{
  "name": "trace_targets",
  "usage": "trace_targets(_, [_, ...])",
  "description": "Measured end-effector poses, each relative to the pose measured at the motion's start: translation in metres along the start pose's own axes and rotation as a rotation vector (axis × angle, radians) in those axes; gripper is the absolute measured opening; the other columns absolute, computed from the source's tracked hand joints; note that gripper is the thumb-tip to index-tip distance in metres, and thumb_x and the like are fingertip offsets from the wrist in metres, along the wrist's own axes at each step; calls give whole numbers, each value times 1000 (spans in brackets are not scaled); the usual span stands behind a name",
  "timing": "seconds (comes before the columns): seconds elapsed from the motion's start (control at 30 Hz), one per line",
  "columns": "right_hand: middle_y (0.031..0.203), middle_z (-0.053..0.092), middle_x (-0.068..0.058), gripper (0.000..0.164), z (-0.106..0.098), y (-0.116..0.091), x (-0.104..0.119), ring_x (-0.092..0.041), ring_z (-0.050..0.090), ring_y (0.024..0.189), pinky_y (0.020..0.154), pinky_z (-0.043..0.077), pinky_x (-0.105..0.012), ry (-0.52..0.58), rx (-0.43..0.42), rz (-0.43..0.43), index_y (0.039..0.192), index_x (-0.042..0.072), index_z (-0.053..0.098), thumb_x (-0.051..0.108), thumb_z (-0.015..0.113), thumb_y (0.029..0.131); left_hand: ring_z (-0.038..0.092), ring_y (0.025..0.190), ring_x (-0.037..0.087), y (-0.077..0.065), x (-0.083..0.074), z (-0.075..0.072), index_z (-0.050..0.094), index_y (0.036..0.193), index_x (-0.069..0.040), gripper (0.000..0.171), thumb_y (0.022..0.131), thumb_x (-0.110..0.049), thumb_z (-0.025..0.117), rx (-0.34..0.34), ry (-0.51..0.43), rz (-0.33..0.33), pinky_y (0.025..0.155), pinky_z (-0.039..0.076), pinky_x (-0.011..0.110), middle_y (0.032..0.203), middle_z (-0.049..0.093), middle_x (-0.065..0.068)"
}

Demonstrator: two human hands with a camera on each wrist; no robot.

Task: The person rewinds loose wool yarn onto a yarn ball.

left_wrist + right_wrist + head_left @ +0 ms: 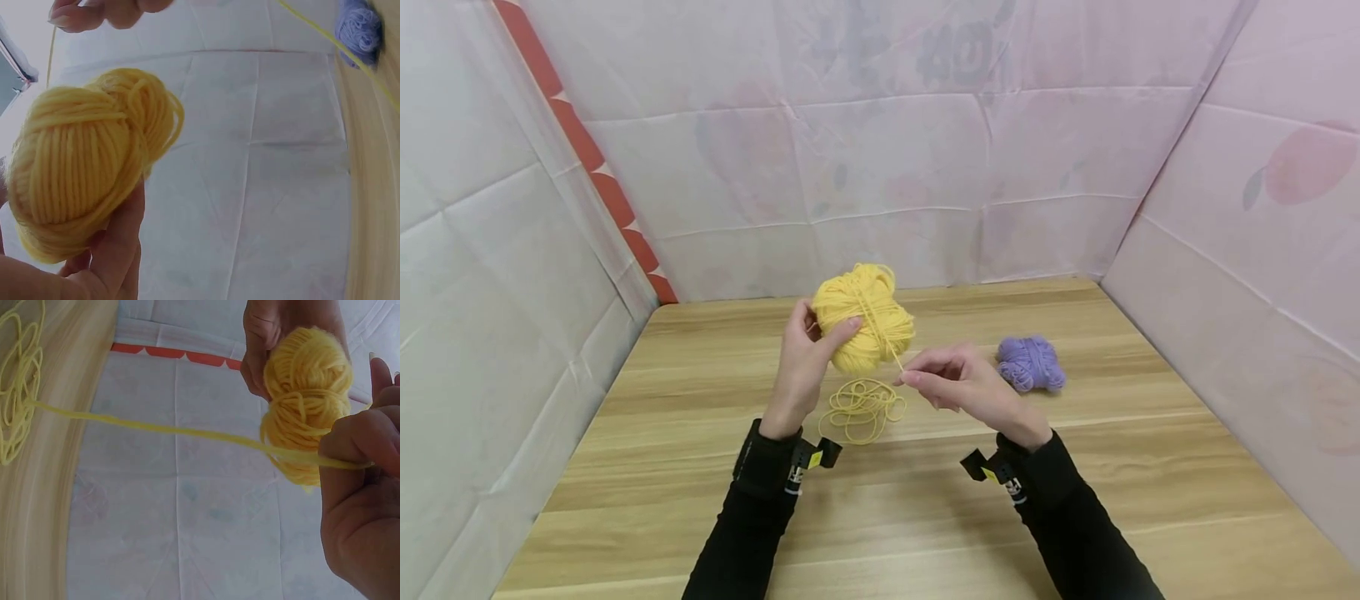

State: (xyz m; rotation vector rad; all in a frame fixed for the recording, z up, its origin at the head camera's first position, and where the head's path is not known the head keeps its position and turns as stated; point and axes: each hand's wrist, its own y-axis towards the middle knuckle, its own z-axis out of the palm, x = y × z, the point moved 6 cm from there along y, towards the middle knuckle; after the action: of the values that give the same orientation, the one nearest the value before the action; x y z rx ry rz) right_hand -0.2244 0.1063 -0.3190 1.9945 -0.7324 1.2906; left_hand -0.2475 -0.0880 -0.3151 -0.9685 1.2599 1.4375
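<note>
My left hand [806, 358] grips a skein of yellow yarn [861, 321] and holds it above the table, thumb across its near side. To its right, my right hand [966, 385] pinches a strand of yellow yarn [895, 357] that runs from the skein to the fingertips. In the right wrist view the yellow strand [169, 430] stretches from the right hand [369, 481] down to a loose tangle of yellow yarn [19, 394]. Beneath the hands, that tangle [863, 408] lies in loops on the table.
A small skein of purple yarn [1031, 363] lies on the wooden table [910, 533], just right of my right hand. Pale printed sheets [880, 158] hang as walls behind the table and at both sides. A red scalloped strip [587, 150] runs down the back left.
</note>
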Motion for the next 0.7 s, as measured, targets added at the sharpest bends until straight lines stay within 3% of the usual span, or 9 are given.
trace_targets(0.2, [61, 39, 2, 17, 6, 7, -10, -8, 35, 52, 46, 30, -23, -19, 34, 58, 101, 9, 71, 20, 59, 96, 61, 98, 17, 0, -1, -2, 42, 123, -8, 40, 91, -14, 65, 10, -85, 15, 79, 57, 25, 116, 53, 9])
trace_targets(0.4, [60, 38, 1, 19, 7, 12, -22, -10, 34, 51, 48, 30, -24, -6, 45, 84, 102, 10, 72, 22, 58, 97, 63, 96, 15, -1, -4, 1, 41, 126, -8, 38, 93, -9, 60, 76, -189, 32, 79, 57, 23, 116, 53, 9])
trace_targets(0.57, [58, 37, 4, 23, 6, 14, -29, -11, 33, 50, 48, 30, -27, 34, 21, 117, 109, 5, 70, 20, 58, 97, 62, 96, 14, -3, -8, 8, 39, 133, -7, 43, 93, -5, 56, 191, -262, 12, 80, 56, 23, 116, 54, 7])
trace_targets(0.7, [57, 38, 7, 11, 3, 13, -32, -9, 35, 51, 50, 31, -25, 112, -5, 150, 89, 3, 62, 7, 53, 94, 62, 98, 15, -7, -7, 15, 38, 138, -8, 50, 92, -2, 56, 337, -245, -38, 82, 56, 25, 118, 55, 9])
